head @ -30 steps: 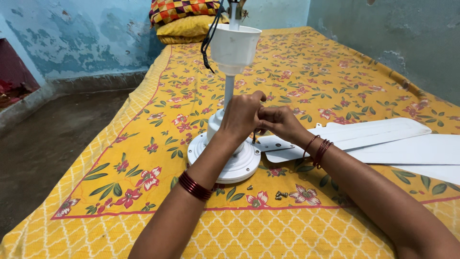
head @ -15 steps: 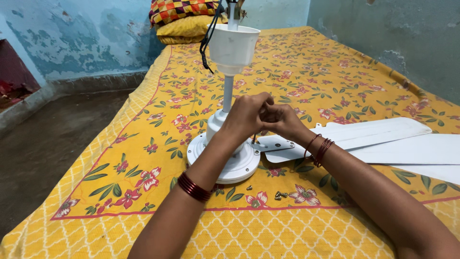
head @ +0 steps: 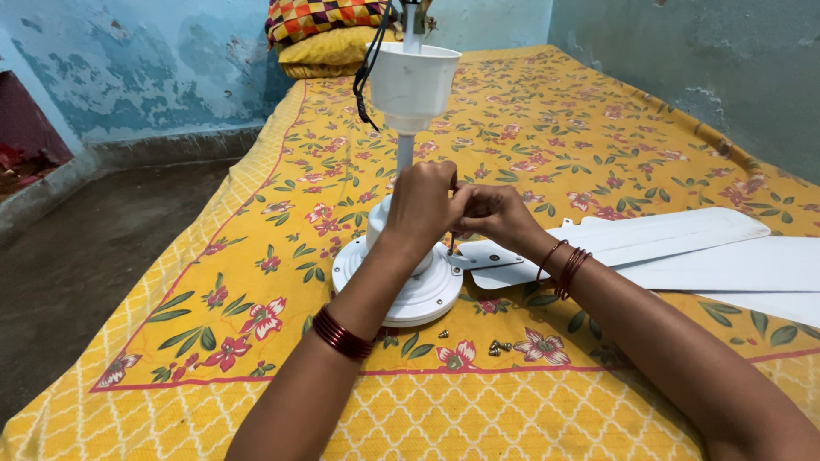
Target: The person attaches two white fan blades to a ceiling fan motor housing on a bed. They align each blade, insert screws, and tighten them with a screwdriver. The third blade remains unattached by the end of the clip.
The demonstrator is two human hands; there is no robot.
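white ceiling fan motor (head: 399, 286) upright on bedsheet (head: 256, 282) | left hand (head: 420, 205), right hand (head: 489, 213) pinch thin tool (head: 451, 243)

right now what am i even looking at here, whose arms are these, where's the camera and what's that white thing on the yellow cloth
The picture comes from a camera worn on a person's head, looking down, so the two arms reaching in from the bottom are that person's own. The left hand and the right hand meet just above a white ceiling fan motor that stands on a yellow flowered bedsheet. The fingers pinch a thin dark tool, perhaps a screwdriver, whose tip points down at the motor's rim; it is too small to name for sure. A white rod rises from the motor to a white cup-shaped cover. To the right lie white fan blades, one reaching the motor. A few loose screws lie in front. Both wrists wear red bangles.
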